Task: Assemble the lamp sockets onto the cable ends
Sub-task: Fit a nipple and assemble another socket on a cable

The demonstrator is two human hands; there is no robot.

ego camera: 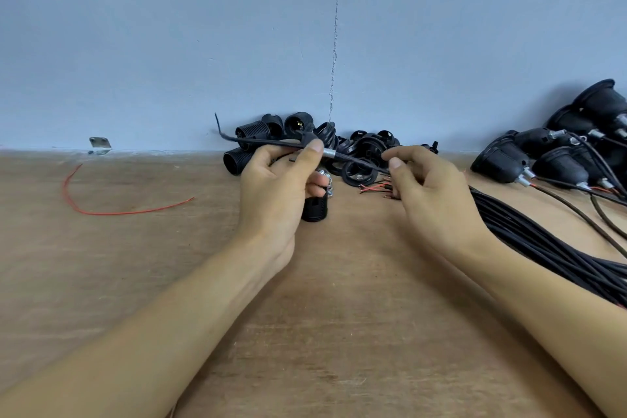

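Observation:
My left hand (pixel 276 180) pinches a thin black cable (pixel 353 159) at a small silver sleeve (pixel 328 153) between thumb and fingers, above the wooden table (pixel 135 265). The cable's free end sticks out to the left past the hand. Its lower fingers also curl round a black socket body (pixel 315 210) and some silver metal parts. My right hand (pixel 427 187) pinches the same cable a little to the right of the sleeve. Behind both hands lies a pile of black socket shells and rings (pixel 359 149) against the wall.
A bundle of black cables (pixel 543 248) runs under my right forearm to the right edge. Stripped red and black wire ends (pixel 376 187) lie by it. Finished sockets with cables (pixel 559 159) are heaped at the far right. A loose red wire (pixel 112 212) lies left, near a metal bracket (pixel 100 145).

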